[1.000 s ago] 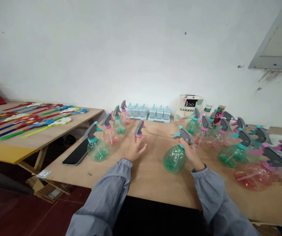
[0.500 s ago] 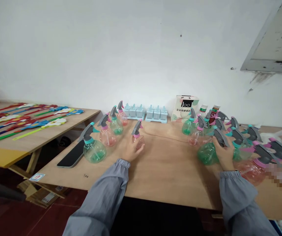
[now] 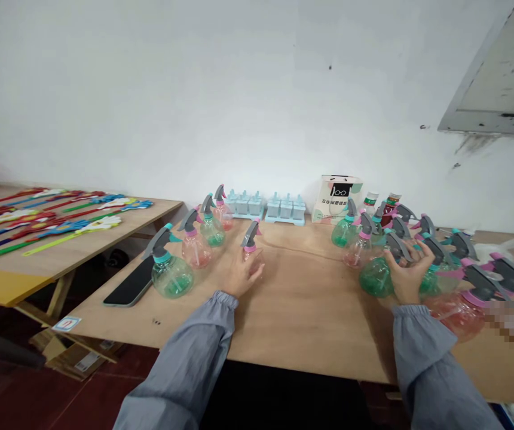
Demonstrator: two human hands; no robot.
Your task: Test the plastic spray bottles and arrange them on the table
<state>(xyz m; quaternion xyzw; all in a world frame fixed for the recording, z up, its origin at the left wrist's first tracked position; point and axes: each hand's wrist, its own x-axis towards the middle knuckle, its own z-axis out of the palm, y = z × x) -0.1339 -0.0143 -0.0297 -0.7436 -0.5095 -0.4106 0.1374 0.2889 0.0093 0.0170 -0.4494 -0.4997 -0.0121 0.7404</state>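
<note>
Pink spray bottle (image 3: 248, 240) on the counter (image 3: 302, 310), long axis upright, pink nozzle end (image 3: 257, 224) facing right, left hand (image 3: 239, 272) curled about it, grip unclear, right hand (image 3: 406, 276) with fingers spread by green spray bottle (image 3: 374, 279)

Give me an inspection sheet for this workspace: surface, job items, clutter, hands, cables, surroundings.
Surface: wooden table; small dark marks near its front edge, a sticker at the left corner.
Job items: pink and green spray bottles; four grouped at left, a crowded cluster at right.
Clutter: phone at left; blue moulds and printed bag at the back.
Left hand: at a pink bottle, partly hiding it; grip unclear.
Right hand: thumb and fingers parted beside a green bottle; contact unclear.
Cables: nothing seen.
Surroundings: marked wall behind; side table at left with colourful hand-ended sticks.
</note>
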